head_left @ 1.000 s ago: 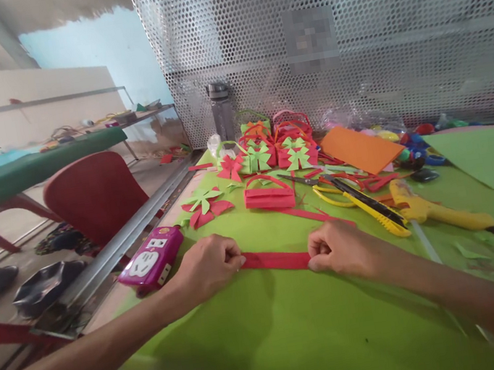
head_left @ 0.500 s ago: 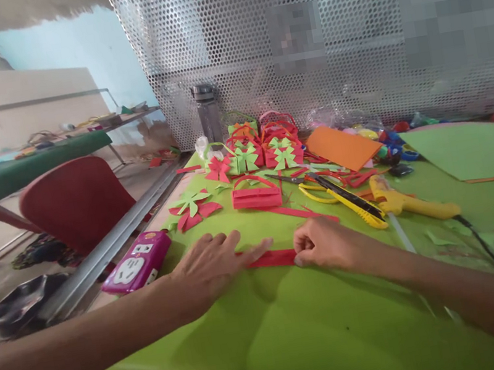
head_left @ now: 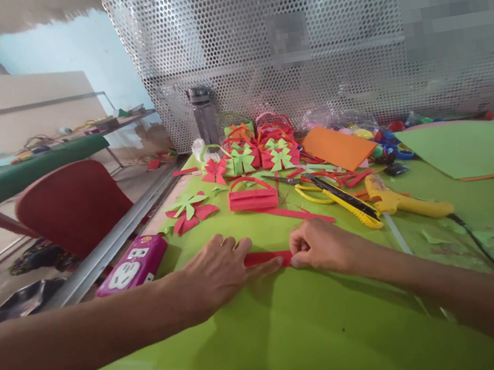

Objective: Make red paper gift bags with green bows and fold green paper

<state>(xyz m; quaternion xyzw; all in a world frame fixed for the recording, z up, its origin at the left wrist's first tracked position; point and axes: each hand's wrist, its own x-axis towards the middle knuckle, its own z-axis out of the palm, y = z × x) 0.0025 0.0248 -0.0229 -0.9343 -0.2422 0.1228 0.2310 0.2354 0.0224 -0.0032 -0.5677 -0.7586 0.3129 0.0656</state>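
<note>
A red paper strip (head_left: 261, 258) lies across the green tabletop between my two hands. My left hand (head_left: 221, 271) rests over its left end, thumb stretched along the strip toward the right and the other fingers laid forward. The right end is pinched between the bent fingers and thumb of my right hand (head_left: 315, 246). Just beyond them stands a small red paper bag (head_left: 253, 199) with a looped handle. A long red strip (head_left: 303, 213) lies beside that bag. Green and red paper bow pieces (head_left: 191, 211) sit to its left.
A purple power strip (head_left: 133, 265) lies at the left edge. Scissors (head_left: 311, 193), a yellow utility knife (head_left: 348, 202) and a yellow glue gun (head_left: 400, 203) with a cord are on the right. Several decorated paper bags (head_left: 279, 153), an orange sheet (head_left: 338, 146) and a bottle (head_left: 205, 116) stand behind.
My left thumb has slid right along the red strip and now comes close to my right fingers. My right hand keeps its pinch. The view has shifted slightly.
</note>
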